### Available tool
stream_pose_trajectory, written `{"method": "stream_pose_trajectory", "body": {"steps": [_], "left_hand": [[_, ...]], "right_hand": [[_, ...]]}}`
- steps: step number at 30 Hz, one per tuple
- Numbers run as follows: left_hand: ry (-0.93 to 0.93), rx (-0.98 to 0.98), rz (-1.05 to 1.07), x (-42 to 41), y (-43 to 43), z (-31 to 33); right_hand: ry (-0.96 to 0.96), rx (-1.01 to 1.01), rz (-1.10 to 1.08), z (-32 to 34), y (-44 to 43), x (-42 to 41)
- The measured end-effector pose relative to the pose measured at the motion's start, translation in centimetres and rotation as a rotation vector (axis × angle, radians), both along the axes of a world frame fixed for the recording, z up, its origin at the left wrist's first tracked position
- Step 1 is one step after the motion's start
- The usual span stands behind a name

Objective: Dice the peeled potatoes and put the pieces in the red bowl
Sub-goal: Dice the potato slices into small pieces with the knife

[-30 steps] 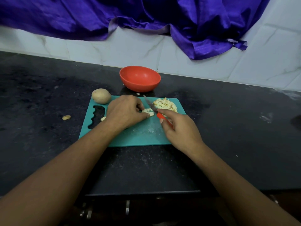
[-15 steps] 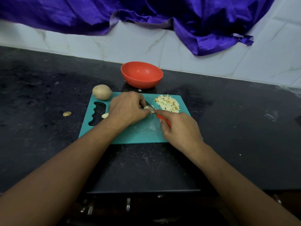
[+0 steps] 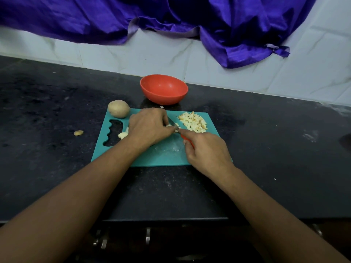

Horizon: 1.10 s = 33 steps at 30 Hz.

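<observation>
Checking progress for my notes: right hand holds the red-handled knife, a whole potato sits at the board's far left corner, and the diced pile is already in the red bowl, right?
Not quite. The head view shows the diced pile on the teal cutting board, at its far right corner; the red bowl looks empty. The rest holds.

No readable text, label, brand, number or sign shows on anything in view

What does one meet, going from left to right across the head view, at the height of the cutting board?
A small potato scrap on the counter → whole potato → left hand holding a potato piece → pile of diced potato. Left out, overlapping: right hand, knife, red bowl.
</observation>
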<state>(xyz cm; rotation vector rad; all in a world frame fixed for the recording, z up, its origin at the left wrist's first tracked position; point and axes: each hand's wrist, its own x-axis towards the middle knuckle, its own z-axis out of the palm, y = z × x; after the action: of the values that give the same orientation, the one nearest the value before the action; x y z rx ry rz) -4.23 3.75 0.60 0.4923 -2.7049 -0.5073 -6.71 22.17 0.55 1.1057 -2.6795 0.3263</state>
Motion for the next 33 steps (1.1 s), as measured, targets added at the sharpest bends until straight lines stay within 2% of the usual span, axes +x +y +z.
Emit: {"method": "stream_pose_trajectory", "body": {"steps": [5,9,13,19,25,33], "left_hand": [[-0.003,-0.006,0.009,-0.3,-0.1,0.1],[0.011,0.007,-0.009,-0.2,-0.4,-0.1],[0.044,0.027,-0.063,0.6,-1.2,0.0],[-0.043,0.136,-0.183,0.9,-3.5,0.9],[-0.025,0.058,-0.152,0.8,-3.0,0.6],[-0.002,-0.007,-0.123,0.4,-2.6,0.3]], "right_hand": [[0.016,0.052,0.016,0.1,1.6,-0.4],[-0.258,-0.202,-0.044,-0.2,2.9,-1.4],[-0.362,-0.367,-0.068,-0.2,2.8,-1.6],[-0.212,-0.277,-0.085,-0.3,1.5,-0.1],[-0.089,-0.169,-0.056,-0.3,-0.4,0.9],[-0.057,-0.144,-0.037,-0.4,-0.6,1.3]]}}
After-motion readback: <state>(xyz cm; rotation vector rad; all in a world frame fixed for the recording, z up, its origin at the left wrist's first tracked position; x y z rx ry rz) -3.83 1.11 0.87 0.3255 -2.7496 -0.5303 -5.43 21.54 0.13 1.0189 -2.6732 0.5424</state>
